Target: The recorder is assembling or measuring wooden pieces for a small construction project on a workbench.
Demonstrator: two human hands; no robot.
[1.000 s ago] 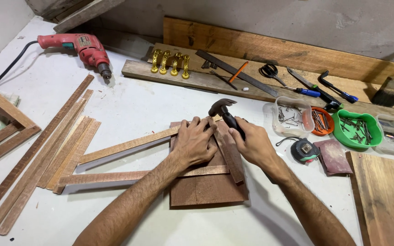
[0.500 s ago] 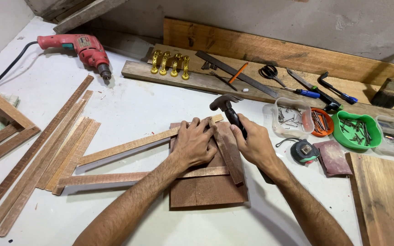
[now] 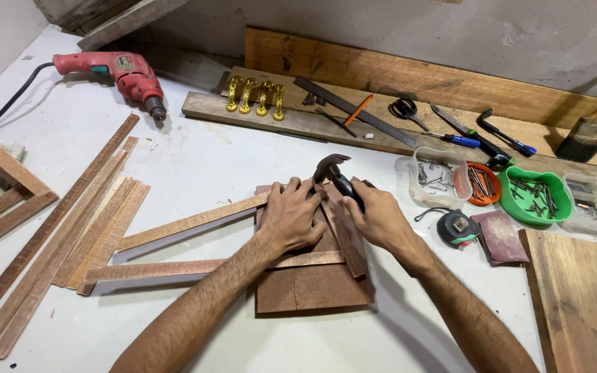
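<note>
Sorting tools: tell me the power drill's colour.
The drill is red with a black cord; the head view shows it.

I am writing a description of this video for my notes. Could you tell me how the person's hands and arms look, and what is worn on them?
Both forearms are bare as far as the picture shows: no sleeves are visible. The left hand and the right hand wear no gloves, and no rings, watch or bracelet can be seen. The forearms have dark hair. No bandages or markings show.

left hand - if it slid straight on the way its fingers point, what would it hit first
The left hand points up and slightly right across the wooden strips. First in that line is probably the hammer head just beyond its fingertips; past that, the long plank with the gold fittings. Depth is hard to judge.
</note>
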